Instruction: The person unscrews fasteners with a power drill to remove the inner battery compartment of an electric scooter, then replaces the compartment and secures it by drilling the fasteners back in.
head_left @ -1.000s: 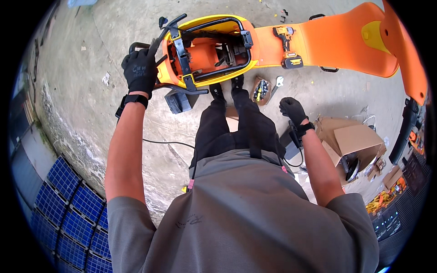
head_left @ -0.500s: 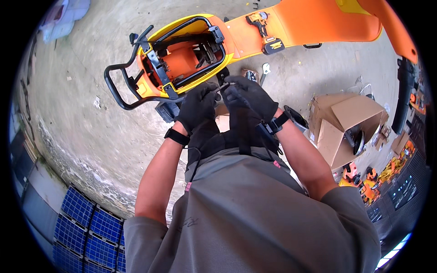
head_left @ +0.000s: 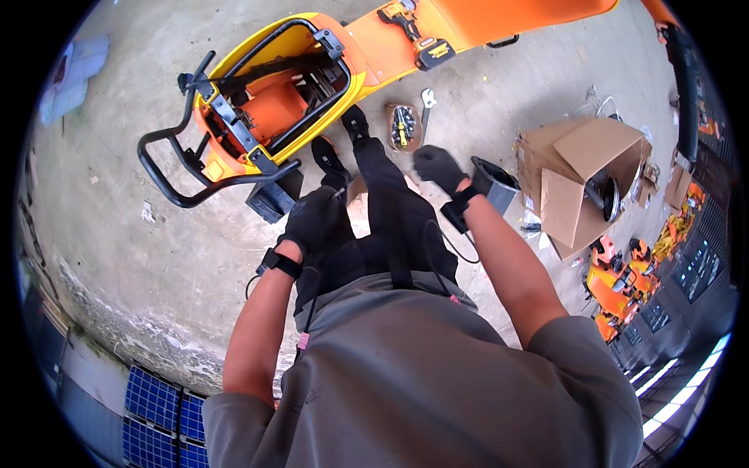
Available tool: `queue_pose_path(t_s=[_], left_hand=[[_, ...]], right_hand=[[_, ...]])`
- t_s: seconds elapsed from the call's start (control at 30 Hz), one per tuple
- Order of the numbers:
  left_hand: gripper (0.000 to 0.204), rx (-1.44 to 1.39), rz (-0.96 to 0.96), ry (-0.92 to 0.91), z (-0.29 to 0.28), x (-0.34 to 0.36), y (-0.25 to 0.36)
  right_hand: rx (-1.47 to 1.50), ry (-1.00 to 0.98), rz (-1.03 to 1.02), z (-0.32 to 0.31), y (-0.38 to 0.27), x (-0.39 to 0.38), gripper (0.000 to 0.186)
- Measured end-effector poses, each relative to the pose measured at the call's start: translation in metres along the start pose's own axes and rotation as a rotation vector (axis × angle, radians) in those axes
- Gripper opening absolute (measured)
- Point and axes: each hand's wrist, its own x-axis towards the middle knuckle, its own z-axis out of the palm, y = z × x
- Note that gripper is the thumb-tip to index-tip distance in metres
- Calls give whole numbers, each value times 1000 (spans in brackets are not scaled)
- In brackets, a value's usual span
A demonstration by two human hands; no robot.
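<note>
An open cardboard box rests on the concrete floor, a black rounded part showing in its mouth. Below the box, toward its right, are several orange-and-yellow machines; blue gridded crates stand far to its lower left, a pale bluish sheet far to its upper left.

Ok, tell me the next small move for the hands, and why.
Perhaps lower the right hand toward the open box of small parts on the floor: in this view the box shows just beyond that hand, while the cordless power tool lies farther off on the orange panel. Whether that hand already holds something can't be told.
</note>
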Motion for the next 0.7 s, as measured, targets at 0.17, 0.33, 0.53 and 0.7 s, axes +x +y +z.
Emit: queue_pose_path(t_s=[0.17,0.33,0.53,0.7], left_hand=[[20,-29,133,422,-8,6,-9],[17,94,158,635,-33,44,-1],[18,321,198,935,-37,115,1],[14,335,-124,908,-24,169,2]], right_hand=[[209,383,560,-75,83,-27,17],[-78,507,377,-101,97,9,18],[-692,589,45,-117,34,142,38],[-924,595,-246,-143,9,271,43]])
